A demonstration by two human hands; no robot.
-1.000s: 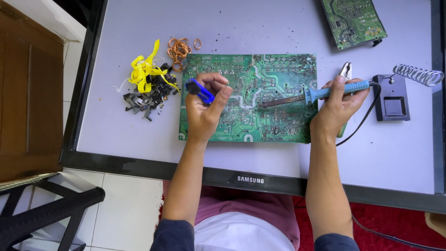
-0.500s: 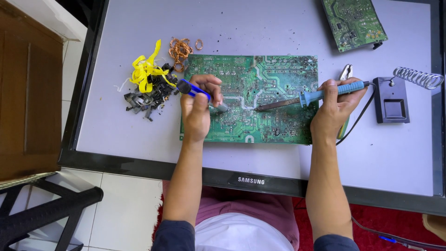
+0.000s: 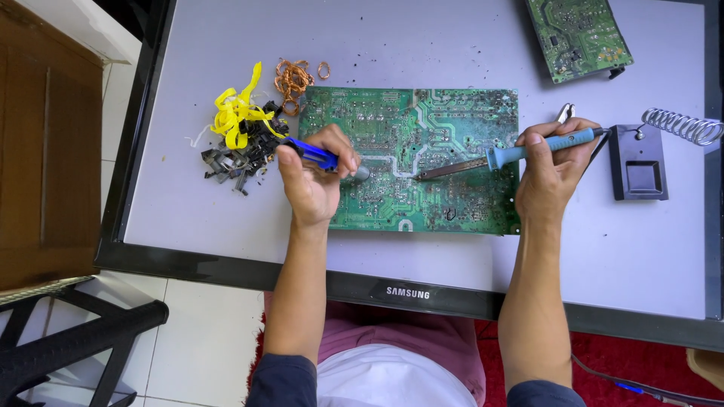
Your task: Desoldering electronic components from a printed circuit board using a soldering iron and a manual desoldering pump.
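Note:
A large green circuit board point(image 3: 445, 128) lies solder side up in the middle of the grey work surface. My left hand point(image 3: 313, 185) rests on the board's left edge and grips a blue-handled tool point(image 3: 313, 155) whose grey tip touches the board. My right hand point(image 3: 554, 169) holds a light-blue soldering iron point(image 3: 520, 152) at the board's right edge, with its metal tip pointing left onto the board's middle.
A heap of yellow tape, dark parts point(image 3: 237, 143) and copper wire coils point(image 3: 294, 77) lies left of the board. A black soldering stand with a spring holder point(image 3: 641, 162) sits at the right. A second green board point(image 3: 577, 34) lies at the top right. The surface has a black frame point(image 3: 407, 290).
My left hand has turned and lowered the blue tool so that its tip now rests on the board. The iron's tip has stayed near the board's middle.

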